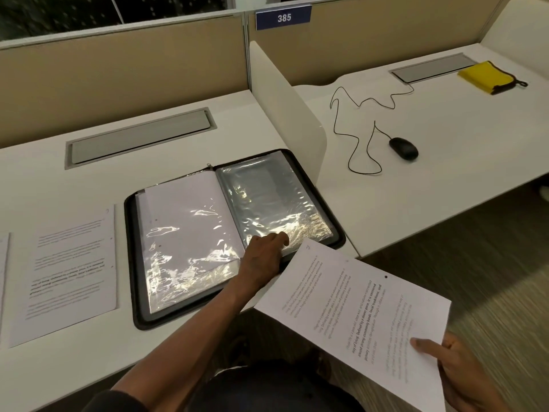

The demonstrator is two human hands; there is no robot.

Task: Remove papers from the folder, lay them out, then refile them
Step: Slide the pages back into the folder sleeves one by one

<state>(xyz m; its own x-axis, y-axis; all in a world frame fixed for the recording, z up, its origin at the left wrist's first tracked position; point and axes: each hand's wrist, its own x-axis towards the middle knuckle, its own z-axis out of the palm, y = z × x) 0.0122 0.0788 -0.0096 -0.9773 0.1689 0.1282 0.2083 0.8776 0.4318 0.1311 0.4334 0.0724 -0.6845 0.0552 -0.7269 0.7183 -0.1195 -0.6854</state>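
Note:
A black zip folder [133, 263] lies open on the white desk, its clear plastic sleeves shining under the light. The left sleeve [190, 233] shows a white sheet inside; the right sleeve [267, 197] looks dark. My left hand [264, 251] reaches across and touches the bottom edge of the right sleeve with its fingertips. My right hand [457, 370] holds a printed sheet [356, 316] by its lower corner, thumb on top, off the desk's front edge. Another printed sheet [68, 272] lies flat on the desk left of the folder.
The edge of a further sheet [3, 269] shows at the far left. A white divider panel [285, 105] stands right of the folder. On the neighbouring desk lie a black wired mouse [403, 147] and a yellow pouch [487, 76]. Grey cable hatches [139, 138] sit behind.

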